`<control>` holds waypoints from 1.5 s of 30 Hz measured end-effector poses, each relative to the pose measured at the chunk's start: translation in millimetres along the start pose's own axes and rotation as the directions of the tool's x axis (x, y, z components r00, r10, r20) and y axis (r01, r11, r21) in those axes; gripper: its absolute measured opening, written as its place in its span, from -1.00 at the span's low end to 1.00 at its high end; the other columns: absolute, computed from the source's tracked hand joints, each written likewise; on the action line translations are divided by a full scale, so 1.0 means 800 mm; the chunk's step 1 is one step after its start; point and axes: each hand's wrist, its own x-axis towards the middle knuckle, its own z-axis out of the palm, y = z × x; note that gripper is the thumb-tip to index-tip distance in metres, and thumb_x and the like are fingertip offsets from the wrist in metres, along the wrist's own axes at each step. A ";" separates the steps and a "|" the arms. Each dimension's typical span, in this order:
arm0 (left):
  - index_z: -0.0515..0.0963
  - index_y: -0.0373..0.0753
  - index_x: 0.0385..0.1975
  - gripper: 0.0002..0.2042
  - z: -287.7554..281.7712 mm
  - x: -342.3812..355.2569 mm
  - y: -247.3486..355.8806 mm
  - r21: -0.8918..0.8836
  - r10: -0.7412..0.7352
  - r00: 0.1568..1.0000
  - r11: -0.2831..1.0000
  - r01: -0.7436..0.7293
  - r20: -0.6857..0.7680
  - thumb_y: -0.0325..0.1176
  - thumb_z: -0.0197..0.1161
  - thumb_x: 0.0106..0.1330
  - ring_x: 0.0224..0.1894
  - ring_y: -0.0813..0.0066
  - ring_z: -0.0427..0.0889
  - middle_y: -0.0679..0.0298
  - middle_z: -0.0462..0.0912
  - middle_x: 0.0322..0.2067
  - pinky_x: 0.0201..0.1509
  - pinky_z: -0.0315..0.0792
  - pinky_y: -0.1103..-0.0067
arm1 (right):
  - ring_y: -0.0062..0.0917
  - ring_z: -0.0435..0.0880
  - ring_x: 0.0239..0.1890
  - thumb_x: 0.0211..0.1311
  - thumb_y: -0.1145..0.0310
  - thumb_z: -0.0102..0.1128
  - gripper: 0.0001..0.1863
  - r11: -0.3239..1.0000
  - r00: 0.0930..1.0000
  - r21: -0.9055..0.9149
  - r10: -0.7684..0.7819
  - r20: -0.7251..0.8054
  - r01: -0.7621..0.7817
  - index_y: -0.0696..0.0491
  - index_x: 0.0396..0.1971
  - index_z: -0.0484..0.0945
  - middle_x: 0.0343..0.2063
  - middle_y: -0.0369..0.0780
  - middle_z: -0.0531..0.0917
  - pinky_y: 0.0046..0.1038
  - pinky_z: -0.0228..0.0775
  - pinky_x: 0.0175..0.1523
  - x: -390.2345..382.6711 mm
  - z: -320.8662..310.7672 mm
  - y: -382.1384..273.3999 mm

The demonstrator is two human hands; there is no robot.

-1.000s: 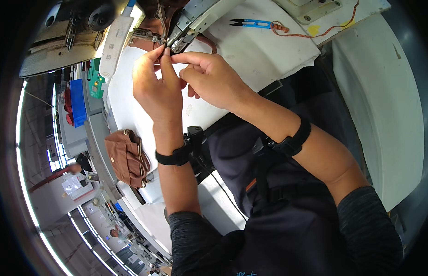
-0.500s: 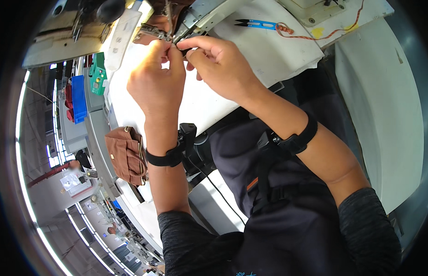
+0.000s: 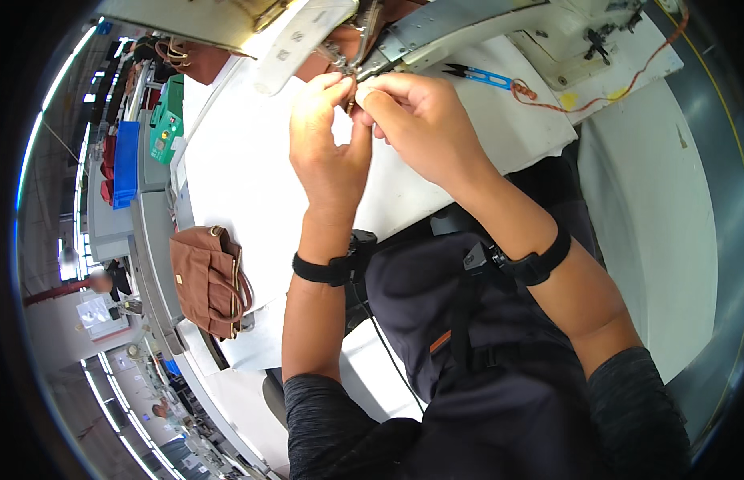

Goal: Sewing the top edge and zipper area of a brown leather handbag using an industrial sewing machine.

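Note:
Both hands meet just in front of the presser foot (image 3: 340, 60) of a sewing machine (image 3: 456, 28). The fingertips of my left hand (image 3: 328, 156) close on a narrow brown strip (image 3: 350, 104), with a gap between thumb and fingers behind the tips. Thumb and forefinger of my right hand (image 3: 428, 128) pinch at the same spot from the right, other fingers curled. What the right fingertips hold is too small and covered to make out. Brown material (image 3: 316, 68) lies behind the presser foot, partly hidden by the machine.
Blue thread snips (image 3: 482, 75) lie right of my hands, beside an orange cord (image 3: 580, 110). A brown handbag (image 3: 206, 280) rests on the table's left side. Farther left are a green box (image 3: 166, 120) and a blue bin (image 3: 126, 164). Another brown bag (image 3: 204, 62) is at the back.
The view has shifted, so machine and hands appear farther right. My left thumb and fingers bow farther apart behind their tips, and the brown strip now shows between the hands.

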 end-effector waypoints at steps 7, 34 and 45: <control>0.60 -0.25 -0.06 -0.62 0.019 -0.004 -0.001 0.040 0.015 0.993 0.999 -0.010 -0.118 -0.62 0.41 0.07 0.05 0.11 0.66 0.11 0.68 0.00 0.11 0.57 0.35 | -0.78 0.51 -0.53 0.40 0.33 0.34 -0.79 0.991 0.989 0.128 0.060 -0.133 -0.043 0.20 -0.28 0.72 -0.54 -0.36 0.65 -0.66 0.30 -0.42 -0.008 0.026 -0.003; 0.74 -0.24 -0.16 -0.70 -0.014 0.000 -0.008 -0.006 0.048 0.998 0.999 -0.049 -0.039 -0.67 0.40 0.11 -0.14 0.29 0.77 0.22 0.80 -0.13 -0.05 0.63 0.48 | -0.72 0.53 -0.54 0.53 0.28 0.15 -0.74 0.962 0.986 0.218 0.158 0.050 -0.165 0.16 -0.27 0.65 -0.49 -0.32 0.62 -0.63 0.40 -0.37 -0.004 0.002 0.002; 0.72 -0.25 -0.13 -0.71 -0.006 -0.006 -0.007 -0.038 -0.031 0.997 0.999 0.028 -0.078 -0.66 0.39 0.14 -0.12 0.28 0.77 0.20 0.80 -0.11 -0.02 0.63 0.48 | -0.87 0.37 -0.56 0.43 0.36 0.26 -0.76 0.966 0.982 0.229 0.147 -0.118 -0.117 0.20 -0.43 0.66 -0.61 -0.44 0.56 -0.69 0.21 -0.47 -0.002 0.023 -0.007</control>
